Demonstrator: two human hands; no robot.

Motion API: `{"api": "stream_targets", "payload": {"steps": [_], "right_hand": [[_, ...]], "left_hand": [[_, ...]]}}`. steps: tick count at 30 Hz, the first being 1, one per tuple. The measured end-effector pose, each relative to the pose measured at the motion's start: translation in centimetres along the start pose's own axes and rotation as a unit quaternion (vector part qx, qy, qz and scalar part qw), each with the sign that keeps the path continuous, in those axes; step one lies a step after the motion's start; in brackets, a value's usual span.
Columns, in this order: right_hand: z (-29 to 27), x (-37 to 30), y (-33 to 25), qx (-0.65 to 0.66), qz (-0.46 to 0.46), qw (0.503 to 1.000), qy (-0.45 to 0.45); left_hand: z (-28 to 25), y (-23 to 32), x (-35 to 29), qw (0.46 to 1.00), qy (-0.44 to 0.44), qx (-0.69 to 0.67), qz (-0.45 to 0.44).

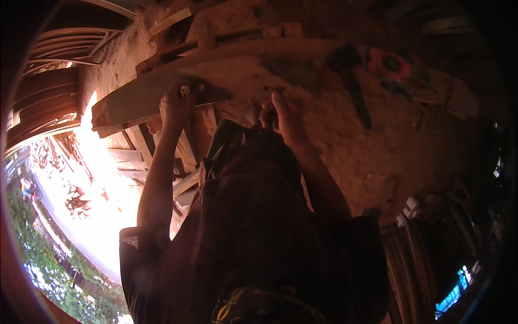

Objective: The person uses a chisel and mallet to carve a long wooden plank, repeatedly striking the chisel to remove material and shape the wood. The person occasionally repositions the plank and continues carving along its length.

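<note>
Apparently the work is underway, not finished: the left hand (pixel 181 105) curls its fingers around a small yellowish piece (pixel 185 90) above a smooth, tapering grey board (pixel 127 102) on the dusty tabletop (pixel 232 65). How much remains, I cannot judge. The right hand's (pixel 280 116) fingers are bent — whether holding anything, I cannot tell — and a blocky-headed, straight-handled dark hammer (pixel 352 83) lies farther right.
</note>
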State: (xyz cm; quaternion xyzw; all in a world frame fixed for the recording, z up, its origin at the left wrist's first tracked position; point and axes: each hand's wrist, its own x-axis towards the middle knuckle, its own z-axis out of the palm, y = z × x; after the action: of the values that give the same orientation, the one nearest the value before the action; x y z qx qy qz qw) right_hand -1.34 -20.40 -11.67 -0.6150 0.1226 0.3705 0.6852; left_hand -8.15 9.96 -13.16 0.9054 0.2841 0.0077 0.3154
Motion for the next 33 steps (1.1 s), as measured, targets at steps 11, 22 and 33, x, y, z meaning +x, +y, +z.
{"api": "stream_targets", "payload": {"steps": [11, 22, 33], "right_hand": [[-3.0, 0.4, 5.9, -0.444, -0.456, 0.760, 0.129], [-3.3, -2.2, 4.8, -0.493, -0.406, 0.768, 0.050], [-5.8, -2.7, 4.7, -0.458, -0.191, 0.867, -0.041]], "left_hand": [[0.9, 1.6, -2.4, 0.991, -0.010, -0.130, 0.032], [3.4, 12.3, -10.8, 0.931, -0.233, -0.272, -0.071], [5.7, 10.9, -13.0, 0.976, -0.081, -0.194, -0.050]]}}
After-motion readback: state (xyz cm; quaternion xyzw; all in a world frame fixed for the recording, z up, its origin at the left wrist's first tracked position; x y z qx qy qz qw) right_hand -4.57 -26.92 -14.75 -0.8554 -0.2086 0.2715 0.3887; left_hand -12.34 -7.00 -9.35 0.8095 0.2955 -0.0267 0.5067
